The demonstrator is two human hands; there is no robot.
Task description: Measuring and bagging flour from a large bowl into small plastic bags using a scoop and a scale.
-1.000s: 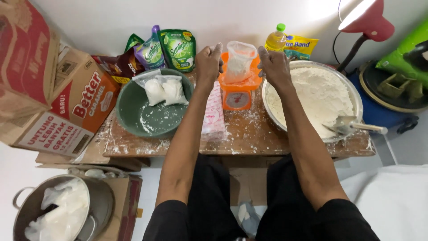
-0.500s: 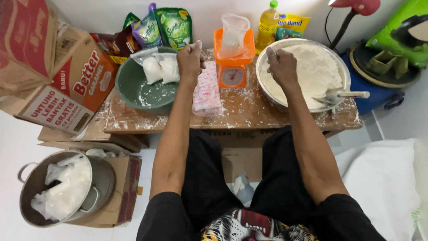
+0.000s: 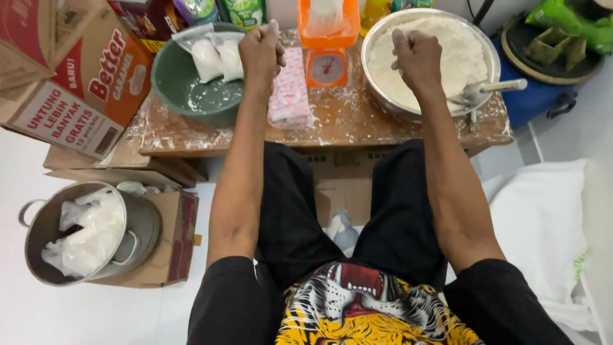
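Both hands are clenched: left hand [image 3: 262, 51] at 11 o'clock beside the round green plastic bowl [image 3: 191, 96], right hand [image 3: 418, 59] at 1 o'clock over the round steel basin of white flour [image 3: 447, 38].

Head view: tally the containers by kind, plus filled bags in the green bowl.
Green bowl: 1
Metal flour bowl: 1
Metal pot on the floor: 1
Filled bags in the green bowl: 2
Total: 5

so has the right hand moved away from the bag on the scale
Yes. The right hand has left the bag on the orange scale and now hovers, closed, over the flour bowl.
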